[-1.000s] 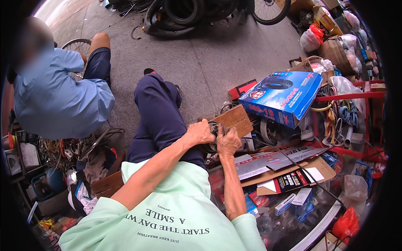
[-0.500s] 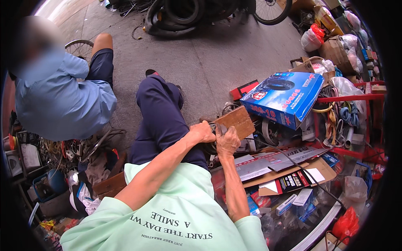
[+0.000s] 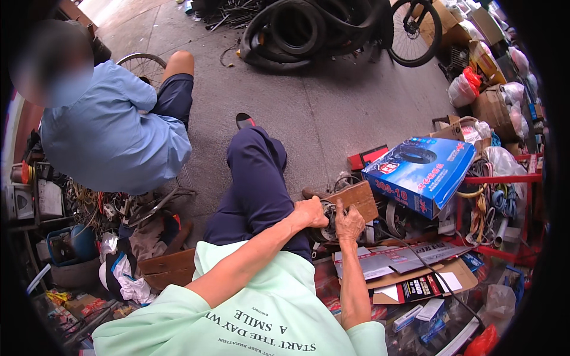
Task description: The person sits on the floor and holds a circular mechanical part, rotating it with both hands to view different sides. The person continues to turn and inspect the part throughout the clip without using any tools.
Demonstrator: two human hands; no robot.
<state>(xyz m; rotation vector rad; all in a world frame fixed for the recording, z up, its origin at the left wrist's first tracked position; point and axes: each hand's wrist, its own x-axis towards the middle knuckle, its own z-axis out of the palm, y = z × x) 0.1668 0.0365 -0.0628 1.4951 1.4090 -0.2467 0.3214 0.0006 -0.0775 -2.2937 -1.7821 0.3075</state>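
My left hand (image 3: 312,212) is closed in a fist above my thigh, beside a wooden board (image 3: 360,200). What the fist grips, if anything, is hidden. My right hand (image 3: 350,223) has its fingers curled, with the thumb up against the board's near left edge. Its grip cannot be made out. Between and below the hands some round, dark metal parts (image 3: 327,228) show in part. The brown board lies tilted just beyond my right hand, its far end close to a blue tyre box (image 3: 418,172).
At the left sits a person in a blue shirt (image 3: 116,133), near a spoked wheel (image 3: 142,66). Old tyres (image 3: 297,32) are heaped on the concrete floor ahead. Flattened cardboard (image 3: 395,261), a black cable (image 3: 436,270) and a red metal frame (image 3: 504,178) are to my right.
The whole view has shifted, so the scene sits lower and further right. My hands stay by the board, with a slightly wider gap between them showing the metal parts.
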